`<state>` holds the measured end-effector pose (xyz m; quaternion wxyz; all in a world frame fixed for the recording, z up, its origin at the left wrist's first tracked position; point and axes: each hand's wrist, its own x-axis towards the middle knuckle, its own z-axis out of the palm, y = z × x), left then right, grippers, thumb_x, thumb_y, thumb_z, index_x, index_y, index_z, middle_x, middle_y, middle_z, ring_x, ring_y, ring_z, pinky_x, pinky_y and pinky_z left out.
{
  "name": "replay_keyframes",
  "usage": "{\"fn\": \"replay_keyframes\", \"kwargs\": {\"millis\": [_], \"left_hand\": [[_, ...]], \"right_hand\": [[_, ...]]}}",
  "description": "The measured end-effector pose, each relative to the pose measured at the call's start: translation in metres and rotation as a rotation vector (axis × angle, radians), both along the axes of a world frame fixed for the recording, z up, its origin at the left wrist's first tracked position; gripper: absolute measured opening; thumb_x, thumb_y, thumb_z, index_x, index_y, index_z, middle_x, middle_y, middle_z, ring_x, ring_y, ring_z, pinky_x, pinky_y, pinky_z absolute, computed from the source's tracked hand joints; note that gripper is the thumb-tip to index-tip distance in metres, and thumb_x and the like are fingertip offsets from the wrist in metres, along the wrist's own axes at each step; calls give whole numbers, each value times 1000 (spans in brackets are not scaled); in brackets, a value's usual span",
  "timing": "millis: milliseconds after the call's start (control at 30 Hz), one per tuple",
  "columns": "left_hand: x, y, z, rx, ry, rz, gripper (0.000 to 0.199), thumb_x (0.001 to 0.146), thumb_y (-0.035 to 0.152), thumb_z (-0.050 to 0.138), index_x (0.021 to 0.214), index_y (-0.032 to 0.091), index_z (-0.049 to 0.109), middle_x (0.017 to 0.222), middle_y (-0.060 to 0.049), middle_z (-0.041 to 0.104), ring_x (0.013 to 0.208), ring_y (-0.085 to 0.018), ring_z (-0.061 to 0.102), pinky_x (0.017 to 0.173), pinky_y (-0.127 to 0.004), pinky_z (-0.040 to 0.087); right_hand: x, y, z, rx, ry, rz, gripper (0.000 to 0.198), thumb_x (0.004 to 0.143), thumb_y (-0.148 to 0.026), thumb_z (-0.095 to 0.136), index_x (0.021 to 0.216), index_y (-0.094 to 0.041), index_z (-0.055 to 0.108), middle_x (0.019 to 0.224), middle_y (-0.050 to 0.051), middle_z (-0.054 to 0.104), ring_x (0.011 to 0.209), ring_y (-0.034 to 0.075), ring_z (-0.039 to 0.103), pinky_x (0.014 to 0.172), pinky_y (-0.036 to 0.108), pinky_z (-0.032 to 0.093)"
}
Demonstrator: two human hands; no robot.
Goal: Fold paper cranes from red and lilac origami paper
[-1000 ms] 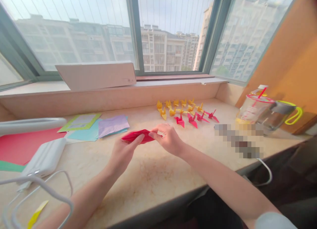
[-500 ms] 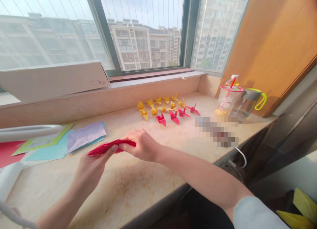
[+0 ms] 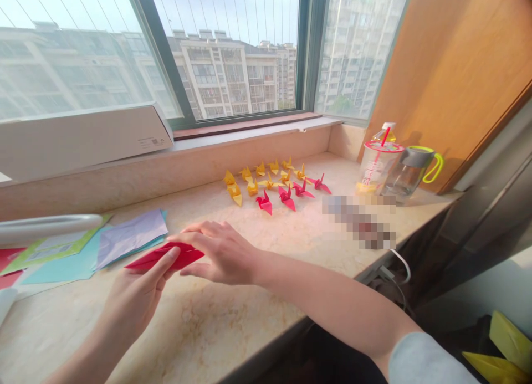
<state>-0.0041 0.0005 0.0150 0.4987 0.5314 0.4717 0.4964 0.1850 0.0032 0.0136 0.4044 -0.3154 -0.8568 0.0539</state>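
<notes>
A folded piece of red paper (image 3: 188, 256), flat and pointed at its left end, is held above the counter. My left hand (image 3: 143, 281) pinches it from below, the thumb lying across its front face. My right hand (image 3: 228, 254) reaches over its right end; thumb and fingers are apart, and the fingertips rest along or close to the upper edge. Contact there is hard to make out. Beyond my hands stand several origami cranes, yellow ones (image 3: 252, 187) at the back and red ones (image 3: 286, 198) in front.
Sheets of coloured paper (image 3: 133, 233) lie at the left, beside a silvery bar (image 3: 50, 224). A long white box (image 3: 83, 137) rests on the window ledge. A lidded cup with a straw (image 3: 376, 165) and a clear bottle (image 3: 403, 176) stand at the right, near a blurred object (image 3: 361, 220).
My right hand has loosened its pinch on the red paper's right end and spread its fingers along the upper edge. The paper is turned to show more of its face. The view has shifted slightly.
</notes>
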Motion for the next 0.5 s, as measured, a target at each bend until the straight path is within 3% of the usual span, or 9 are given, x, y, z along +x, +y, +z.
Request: {"fn": "replay_keyframes", "kwargs": {"millis": [133,267,500], "left_hand": [[3,1,2,-11,-128,-2,29,67,34,83,91,18,76,102,-5,77,98,-25,68,75,-25,58],[3,3,1,-12,-161,21,38,61,34,87,93,18,76,100,-7,77,98,-27,68,66,-24,60],[1,7,-4,-76,-192,51,35,66,34,83,99,26,75,108,0,76,112,-27,64,73,-23,61]], "right_hand": [[2,-4,3,121,-188,-12,35,96,-38,56,129,-26,56,147,7,46,127,21,47,101,38,39],[1,-5,3,162,-226,-52,30,102,-34,45,128,-30,57,143,2,52,120,19,50,97,38,40],[-3,1,1,243,-243,-77,34,104,-22,33,122,-27,62,135,0,60,117,19,53,96,42,38]]}}
